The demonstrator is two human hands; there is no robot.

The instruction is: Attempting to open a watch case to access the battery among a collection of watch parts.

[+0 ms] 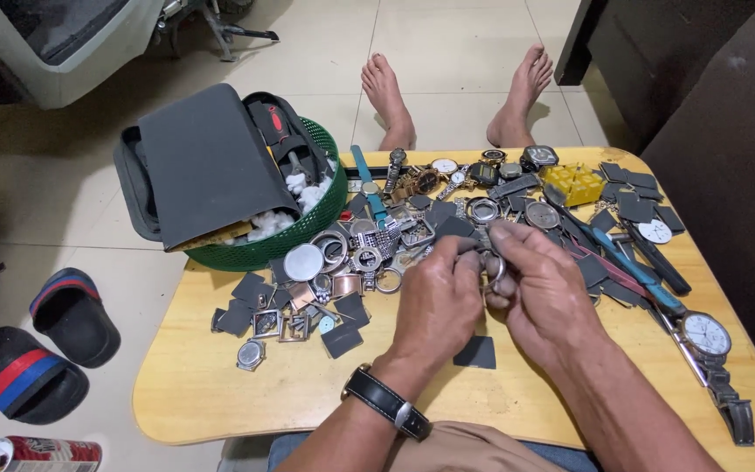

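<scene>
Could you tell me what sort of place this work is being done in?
Probably a home watch-repair spot on a tiled floor: a low wooden table heaped with watch cases, sandals beside it, both hands holding a small metal part.

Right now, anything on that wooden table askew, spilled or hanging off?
Yes. The white-dialled wristwatch with metal bracelet lies at the yellow wooden table's right edge, clasp end about over the rim. Loose watch cases and dark pads lie scattered mid-table. Both hands, left hand and right hand, pinch a small metal ring.

Counts: 2 hands (491, 293), 1 green basket (308, 240), 1 grey pouch (203, 162), 2 slippers (45, 350), 1 can (32, 454), 1 yellow parts box (574, 183); loose watch cases too many to count.
</scene>
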